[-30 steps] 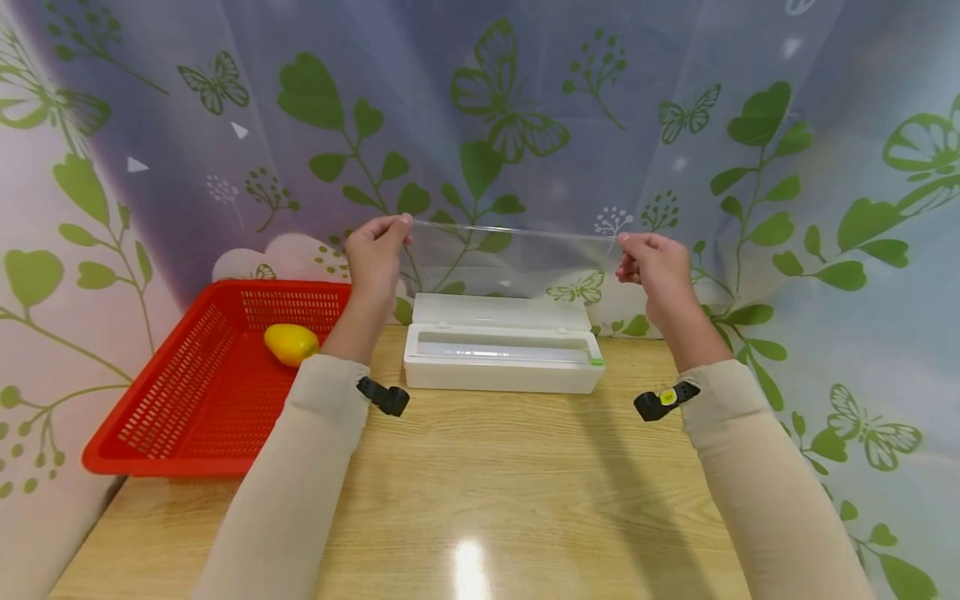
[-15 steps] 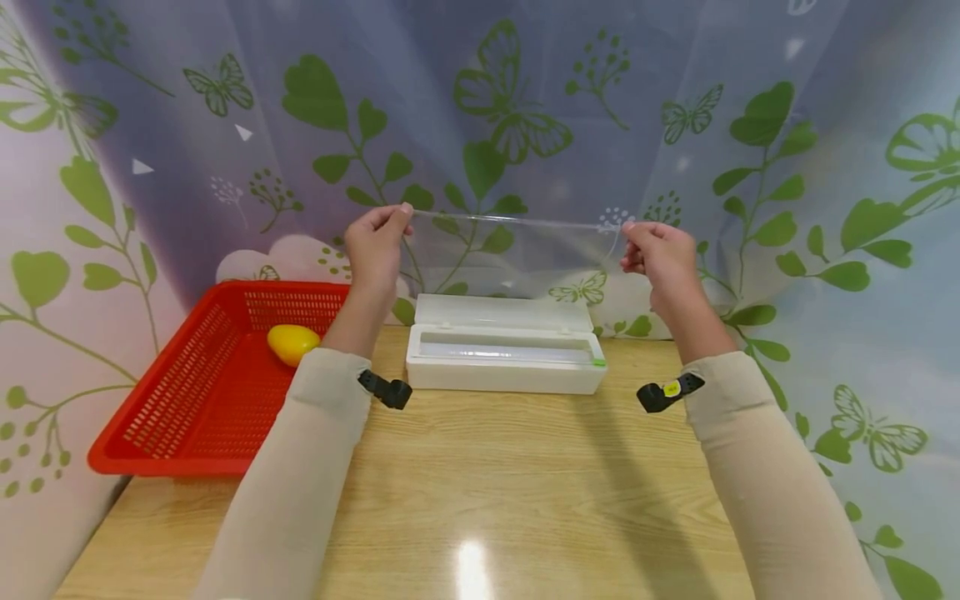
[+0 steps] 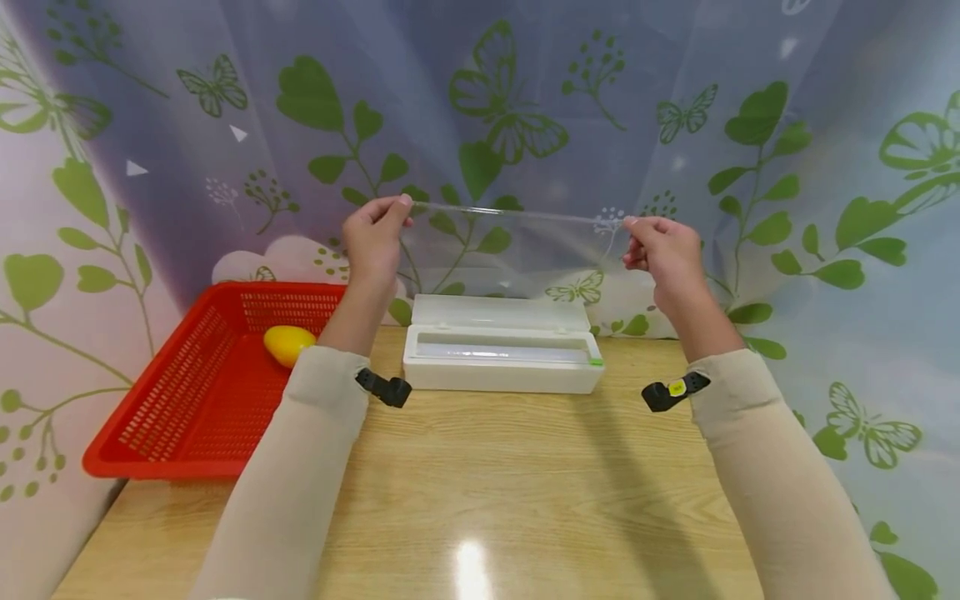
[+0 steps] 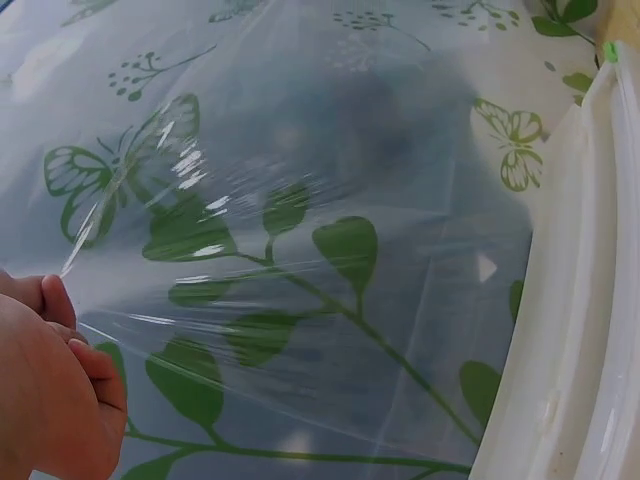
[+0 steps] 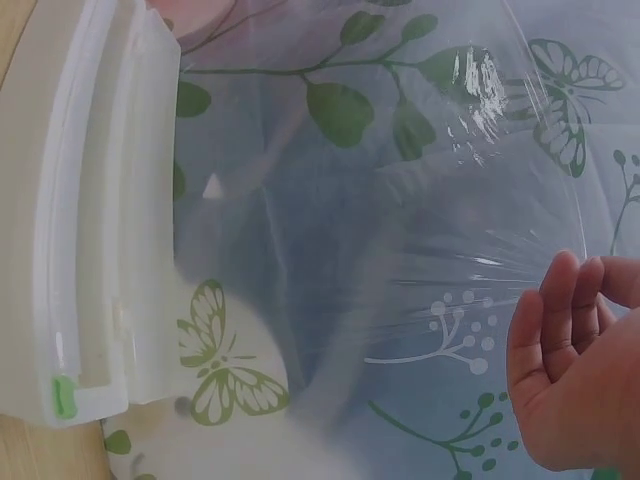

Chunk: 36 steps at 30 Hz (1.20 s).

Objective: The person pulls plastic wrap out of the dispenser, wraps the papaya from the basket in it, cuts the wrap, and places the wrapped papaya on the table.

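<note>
A clear sheet of plastic wrap (image 3: pixel 487 211) is stretched between both hands above a white wrap dispenser box (image 3: pixel 501 379). Its left corner is pinched by my left hand (image 3: pixel 373 237), thumb against fingers. At the other corner my right hand (image 3: pixel 667 254) pinches the sheet the same way. In the left wrist view creases in the film (image 4: pixel 200 230) fan out from the fingertips; similar creases show in the right wrist view. The box stands with its lid (image 3: pixel 501 312) up, a roll inside and a green slider (image 3: pixel 596 362) at its right end.
A red plastic basket (image 3: pixel 180 462) stands at the left, holding a yellow mango-like fruit (image 3: pixel 288 343) partly behind my left forearm. The wooden table (image 3: pixel 480 475) reaches back to a curtain (image 3: pixel 600 50) printed with leaves and butterflies.
Both hands have risen slightly, drawing the film's top edge higher above the box. The right hand has also shifted a little to the right. Box and basket stay put.
</note>
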{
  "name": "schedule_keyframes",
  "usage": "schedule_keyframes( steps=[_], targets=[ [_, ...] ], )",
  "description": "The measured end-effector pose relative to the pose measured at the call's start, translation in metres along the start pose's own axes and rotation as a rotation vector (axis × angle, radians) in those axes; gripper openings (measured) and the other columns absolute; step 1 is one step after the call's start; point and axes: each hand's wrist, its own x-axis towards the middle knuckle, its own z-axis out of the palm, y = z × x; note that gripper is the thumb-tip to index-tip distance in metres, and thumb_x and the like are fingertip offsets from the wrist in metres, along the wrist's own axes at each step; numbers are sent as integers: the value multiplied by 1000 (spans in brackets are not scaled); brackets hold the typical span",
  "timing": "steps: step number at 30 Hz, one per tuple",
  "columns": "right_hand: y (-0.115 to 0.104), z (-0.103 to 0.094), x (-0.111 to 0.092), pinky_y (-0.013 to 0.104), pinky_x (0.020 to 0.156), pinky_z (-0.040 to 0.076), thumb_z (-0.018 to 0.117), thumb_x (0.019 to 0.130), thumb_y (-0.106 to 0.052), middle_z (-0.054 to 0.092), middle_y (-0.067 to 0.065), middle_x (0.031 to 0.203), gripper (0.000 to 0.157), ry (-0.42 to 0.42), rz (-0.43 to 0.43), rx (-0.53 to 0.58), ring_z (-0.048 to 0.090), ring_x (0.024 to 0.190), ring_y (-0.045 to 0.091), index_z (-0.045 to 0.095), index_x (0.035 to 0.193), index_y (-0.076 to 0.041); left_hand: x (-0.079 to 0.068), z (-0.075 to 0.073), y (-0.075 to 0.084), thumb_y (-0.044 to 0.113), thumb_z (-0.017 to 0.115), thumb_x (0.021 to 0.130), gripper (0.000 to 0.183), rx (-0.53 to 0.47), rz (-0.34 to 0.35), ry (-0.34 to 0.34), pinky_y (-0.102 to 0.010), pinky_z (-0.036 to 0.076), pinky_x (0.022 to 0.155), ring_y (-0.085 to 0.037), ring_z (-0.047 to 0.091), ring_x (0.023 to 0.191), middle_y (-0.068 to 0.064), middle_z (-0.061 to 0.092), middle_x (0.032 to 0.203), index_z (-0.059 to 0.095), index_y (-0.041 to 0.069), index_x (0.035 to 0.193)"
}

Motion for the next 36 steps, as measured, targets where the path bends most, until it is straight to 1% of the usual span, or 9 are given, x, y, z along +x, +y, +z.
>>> schedule_keyframes(
  steps=[4, 10, 13, 17, 22, 25, 28, 31, 36],
  targets=[
    [2, -4, -12, 25, 65, 56, 70, 96, -31, 59, -2, 71, 28, -6, -1, -8, 59, 62, 13, 65, 104, -6, -14, -6, 2, 26, 71, 96, 19, -6, -3, -22, -23, 41, 74, -14, 54, 85, -1, 64, 83, 73, 7, 98],
    [4, -15, -37, 26, 67, 56, 72, 94, -35, 59, -2, 71, 28, -52, -15, -16, 59, 63, 14, 65, 97, -8, -47, -22, 5, 29, 70, 96, 22, 16, 25, -74, -19, 35, 60, -11, 47, 74, 2, 62, 84, 72, 8, 99],
    [6, -19, -51, 26, 68, 56, 70, 95, -34, 58, -2, 72, 27, -87, -10, -20, 59, 65, 15, 65, 96, -8, -62, -30, 4, 28, 70, 96, 21, 21, 21, -90, -17, 36, 58, -10, 46, 71, 2, 62, 83, 71, 7, 101],
    [10, -25, -68, 27, 69, 56, 69, 97, -31, 57, -1, 73, 24, -131, 1, 6, 59, 65, 16, 64, 92, -8, -81, -39, 4, 29, 70, 96, 21, 55, 0, -100, -17, 42, 64, -11, 50, 77, 2, 62, 84, 70, 8, 101],
    [14, -28, -90, 28, 68, 55, 64, 100, -29, 53, 0, 73, 30, -192, 6, 14, 58, 66, 18, 56, 82, -7, -106, -52, 1, 25, 69, 97, 18, 94, -24, -101, -17, 40, 60, -10, 47, 70, 1, 60, 81, 69, 7, 99],
    [15, -29, -103, 29, 70, 55, 61, 102, -30, 51, 1, 73, 34, -205, -1, -31, 58, 67, 18, 52, 77, -8, -122, -63, -2, 25, 68, 97, 19, 108, -42, -112, -18, 37, 59, -11, 44, 69, -1, 59, 81, 67, 6, 98],
    [18, -31, -116, 30, 73, 55, 59, 103, -32, 49, 0, 72, 36, -205, -5, -89, 59, 68, 19, 51, 76, -9, -138, -74, -4, 29, 66, 99, 26, 161, -64, -144, -19, 40, 62, -14, 47, 75, -2, 59, 85, 67, 3, 105],
    [22, -34, -128, 31, 75, 55, 56, 104, -31, 47, 1, 72, 36, -213, -6, -154, 60, 70, 21, 50, 77, -9, -155, -85, -6, 35, 64, 100, 32, 253, -81, -176, -19, 46, 71, -17, 53, 87, -3, 60, 93, 66, 5, 111],
    [32, -40, -149, 32, 76, 55, 53, 106, -29, 47, 1, 74, 31, -228, -2, -194, 61, 72, 22, 52, 83, -7, -182, -100, -12, 35, 63, 100, 29, 357, -40, -221, -21, 51, 74, -21, 57, 91, -5, 63, 97, 67, 8, 110]
  ],
)
